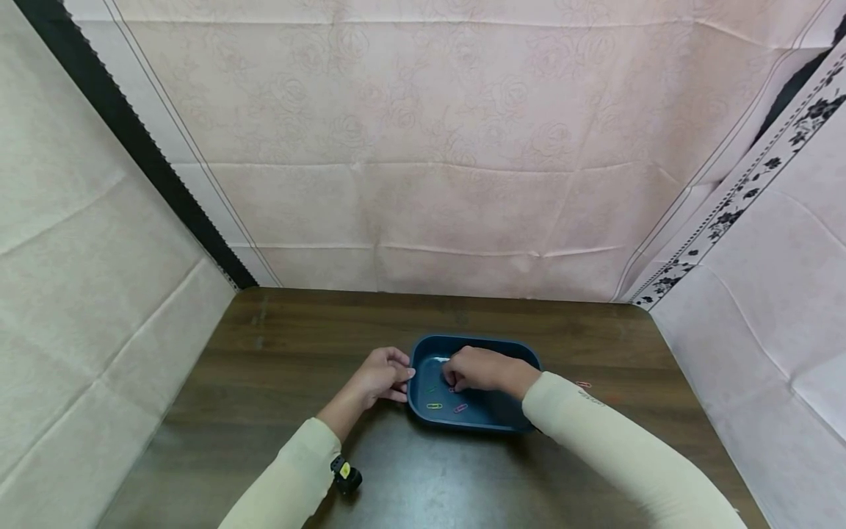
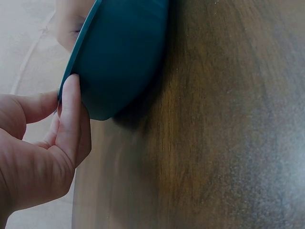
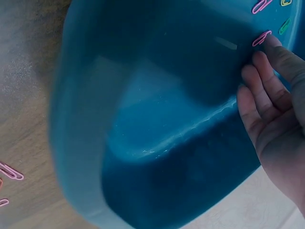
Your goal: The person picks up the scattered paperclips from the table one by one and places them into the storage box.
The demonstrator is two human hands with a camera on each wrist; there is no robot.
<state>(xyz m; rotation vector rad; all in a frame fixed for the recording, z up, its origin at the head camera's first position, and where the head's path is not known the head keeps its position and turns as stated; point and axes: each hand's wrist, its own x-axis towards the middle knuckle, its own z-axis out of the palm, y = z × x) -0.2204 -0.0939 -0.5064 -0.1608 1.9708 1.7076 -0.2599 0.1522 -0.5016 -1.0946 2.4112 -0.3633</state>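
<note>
A dark blue plastic tray (image 1: 476,425) stands on the wooden table. At its left end my left hand (image 1: 385,376) pinches the rim, thumb on the inner side and fingers against the outer wall (image 2: 119,57) in the left wrist view. My right hand (image 1: 481,369) reaches down inside the tray. One fingertip (image 3: 272,42) overlaps the end of a pink paper clip (image 3: 260,39), while the other fingers bend loosely beside it. Near that clip lie a second pink paper clip (image 1: 460,408), a yellow paper clip (image 1: 434,405) and a green paper clip (image 3: 284,26).
On the table (image 1: 317,323) beyond the tray's right end lie a pink paper clip (image 3: 11,171) and a smaller-looking pink one (image 3: 4,202). Pale cloth hangs behind the table (image 1: 423,206) and along both sides. A black device (image 1: 346,474) is strapped at the left wrist.
</note>
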